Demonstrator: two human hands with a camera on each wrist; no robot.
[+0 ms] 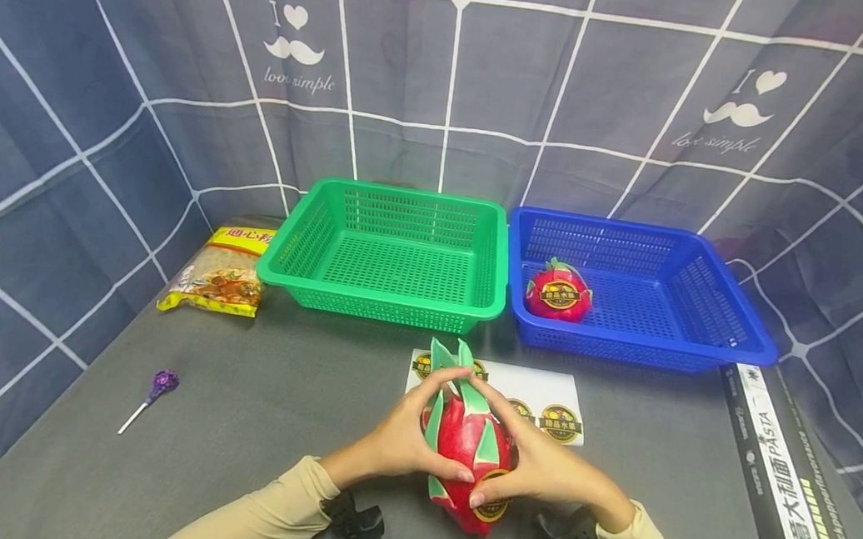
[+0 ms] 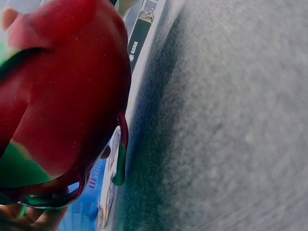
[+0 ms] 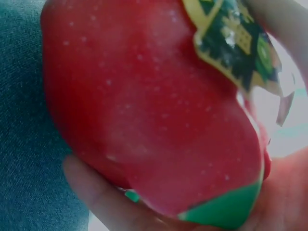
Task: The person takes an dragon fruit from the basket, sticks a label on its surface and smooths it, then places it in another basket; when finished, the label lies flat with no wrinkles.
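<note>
Both hands grip a red dragon fruit (image 1: 460,430) with green scales, seen low in the middle of the head view. My left hand (image 1: 393,440) curls round its left side, thumb across the front. On the other side, my right hand (image 1: 553,466) holds it, with the thumb at a round black-and-gold sticker (image 1: 493,509) near its lower end. In the left wrist view the fruit (image 2: 67,91) fills the left part, close over the table. The right wrist view shows the sticker's edge (image 3: 231,45) and fingers (image 3: 110,204) wrapped under the fruit.
Behind the fruit lies a white sheet (image 1: 532,385) of similar stickers. A green basket (image 1: 380,306) and a blue basket (image 1: 636,348) stand at the back, the blue one holding another stickered dragon fruit (image 1: 559,293). Left are a food bag (image 1: 224,276) and lollipop (image 1: 164,383); right, a pasta box (image 1: 786,470).
</note>
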